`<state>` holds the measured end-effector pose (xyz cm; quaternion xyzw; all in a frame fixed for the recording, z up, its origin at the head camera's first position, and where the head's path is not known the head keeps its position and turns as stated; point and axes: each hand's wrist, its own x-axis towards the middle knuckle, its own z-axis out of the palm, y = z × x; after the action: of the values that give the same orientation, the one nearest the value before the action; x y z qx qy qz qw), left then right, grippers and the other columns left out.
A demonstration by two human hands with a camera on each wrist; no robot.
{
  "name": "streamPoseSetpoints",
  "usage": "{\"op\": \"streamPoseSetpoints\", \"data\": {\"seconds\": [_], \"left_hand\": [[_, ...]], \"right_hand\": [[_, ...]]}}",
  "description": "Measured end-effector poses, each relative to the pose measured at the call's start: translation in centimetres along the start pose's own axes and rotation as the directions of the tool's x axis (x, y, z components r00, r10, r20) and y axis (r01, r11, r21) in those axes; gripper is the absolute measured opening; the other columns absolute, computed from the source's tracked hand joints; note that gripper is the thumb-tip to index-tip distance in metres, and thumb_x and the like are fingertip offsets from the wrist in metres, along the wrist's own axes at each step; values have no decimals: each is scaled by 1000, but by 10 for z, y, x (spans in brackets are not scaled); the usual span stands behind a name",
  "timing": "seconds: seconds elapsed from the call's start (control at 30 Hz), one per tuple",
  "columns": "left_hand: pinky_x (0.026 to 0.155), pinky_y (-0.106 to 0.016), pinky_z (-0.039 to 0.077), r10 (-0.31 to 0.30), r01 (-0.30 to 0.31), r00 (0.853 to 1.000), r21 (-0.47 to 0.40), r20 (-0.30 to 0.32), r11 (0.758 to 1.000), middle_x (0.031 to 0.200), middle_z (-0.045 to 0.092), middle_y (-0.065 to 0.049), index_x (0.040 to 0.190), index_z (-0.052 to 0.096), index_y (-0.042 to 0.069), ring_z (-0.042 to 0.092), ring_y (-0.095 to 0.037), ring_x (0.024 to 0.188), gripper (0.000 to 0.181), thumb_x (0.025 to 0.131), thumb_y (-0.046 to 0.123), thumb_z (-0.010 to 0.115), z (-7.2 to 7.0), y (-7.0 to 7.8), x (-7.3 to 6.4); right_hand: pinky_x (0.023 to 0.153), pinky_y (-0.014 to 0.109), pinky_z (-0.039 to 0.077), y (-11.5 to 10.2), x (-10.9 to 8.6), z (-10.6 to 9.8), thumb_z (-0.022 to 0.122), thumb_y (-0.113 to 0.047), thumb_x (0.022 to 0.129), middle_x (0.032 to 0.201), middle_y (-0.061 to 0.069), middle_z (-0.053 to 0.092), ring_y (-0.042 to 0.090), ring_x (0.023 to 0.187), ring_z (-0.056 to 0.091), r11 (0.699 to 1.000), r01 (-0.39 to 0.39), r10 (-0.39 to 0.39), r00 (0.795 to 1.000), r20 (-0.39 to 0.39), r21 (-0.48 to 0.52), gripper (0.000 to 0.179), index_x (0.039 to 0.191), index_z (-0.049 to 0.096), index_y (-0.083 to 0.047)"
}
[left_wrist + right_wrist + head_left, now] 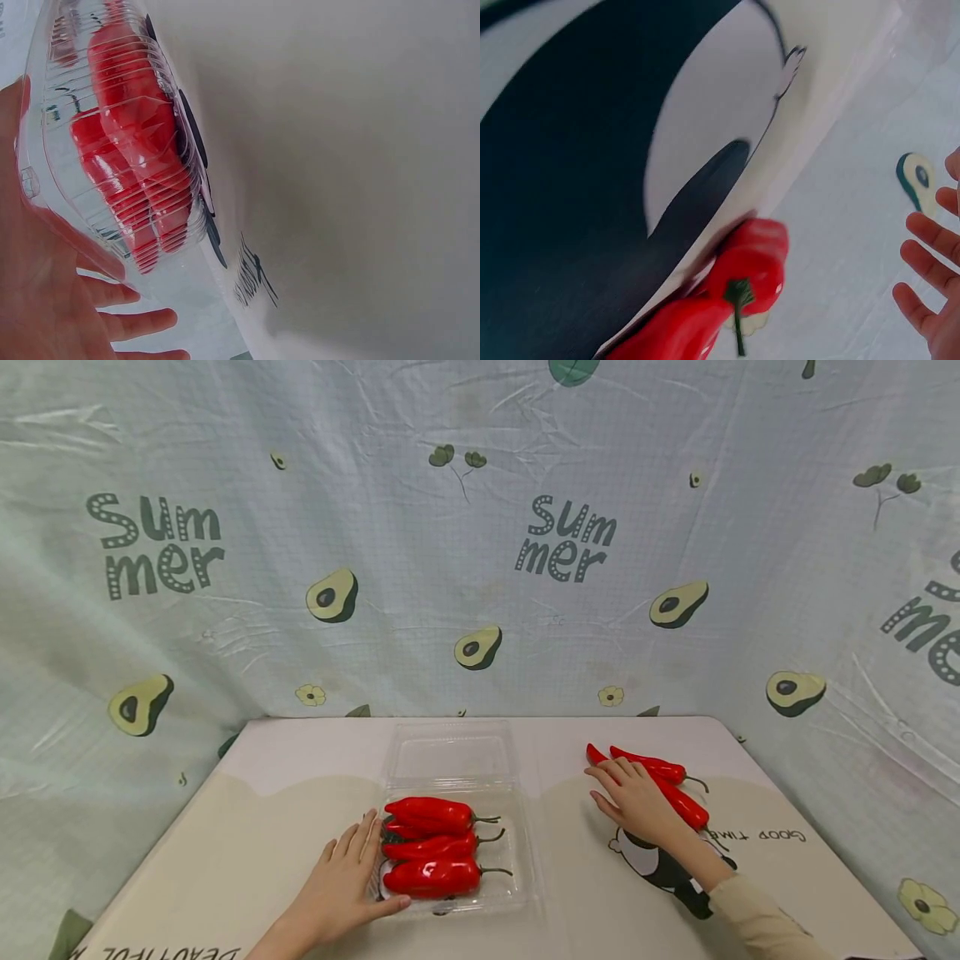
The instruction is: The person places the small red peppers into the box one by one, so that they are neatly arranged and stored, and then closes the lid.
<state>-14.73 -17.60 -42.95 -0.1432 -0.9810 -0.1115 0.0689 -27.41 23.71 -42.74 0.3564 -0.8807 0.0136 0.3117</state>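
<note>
My left hand [337, 885] rests its straight fingers along the left side of a clear plastic clamshell box [527, 860]. Its lid [450, 758] lies folded back behind it. Inside are several red chili peppers [433, 878], laid crosswise with green stems to the right. The left wrist view shows the box's ribbed wall and my left hand [45, 292] beside it. Over at the right, my right hand [636, 802] hovers above two loose red peppers [688, 808], fingers extended. In the right wrist view those peppers [751, 262] appear apart from the fingers [930, 266].
The table [225, 852] is covered in a pale printed cloth with a panda picture [660, 868] below my right hand. A curtain [420, 543] printed with avocados and lettering hangs behind the table and along both sides.
</note>
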Motion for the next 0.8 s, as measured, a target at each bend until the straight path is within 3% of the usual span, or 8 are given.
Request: {"op": "streamPoseSetpoints", "data": {"seconds": [0.03, 0.2, 0.27, 0.5, 0.8], "left_hand": [[93, -60, 33, 1, -1, 1000, 1, -2, 1000, 143, 29, -19, 136, 30, -3, 37, -39, 123, 104, 67, 72, 51, 0, 0, 0], [95, -61, 32, -8, 8, 1000, -4, 19, 1000, 144, 27, -19, 137, 30, -2, 35, -40, 124, 105, 67, 74, 50, -1, 0, 0], [95, -61, 31, -11, 11, 1000, -2, 23, 1000, 145, 27, -18, 137, 29, -2, 35, -40, 124, 105, 67, 74, 49, -1, 0, 1], [95, -60, 32, -3, 3, 1000, 7, 13, 1000, 145, 27, -18, 137, 29, -1, 35, -39, 124, 105, 67, 75, 48, -1, -1, 0], [96, -60, 31, -6, 6, 1000, -4, 20, 1000, 145, 27, -18, 137, 29, -1, 34, -39, 125, 105, 67, 75, 48, -1, -1, 0]], "right_hand": [[80, 40, 47, 2, -1, 0, 69, -27, 76, 103, 6, 60, 22, 94, 50, 1000, -14, 14, 1000, 13, -4, 40, 110, 58, -11], [83, 43, 45, 9, -7, -2, 64, -32, 80, 109, 11, 57, 26, 99, 48, 994, -108, 110, 990, 91, -27, 45, 116, 54, -6], [82, 44, 44, 11, -9, -2, 69, -27, 75, 110, 12, 56, 28, 100, 48, 991, -130, 134, 985, 104, -42, 51, 117, 52, -4], [80, 47, 43, 19, -16, 2, 69, -27, 74, 110, 15, 54, 31, 101, 48, 982, -171, 178, 978, 108, -76, 55, 119, 50, -1], [79, 49, 41, 26, -28, 3, 68, -30, 74, 112, 17, 53, 33, 100, 47, 964, -218, 243, 954, 174, -149, 61, 122, 47, 0]]}}
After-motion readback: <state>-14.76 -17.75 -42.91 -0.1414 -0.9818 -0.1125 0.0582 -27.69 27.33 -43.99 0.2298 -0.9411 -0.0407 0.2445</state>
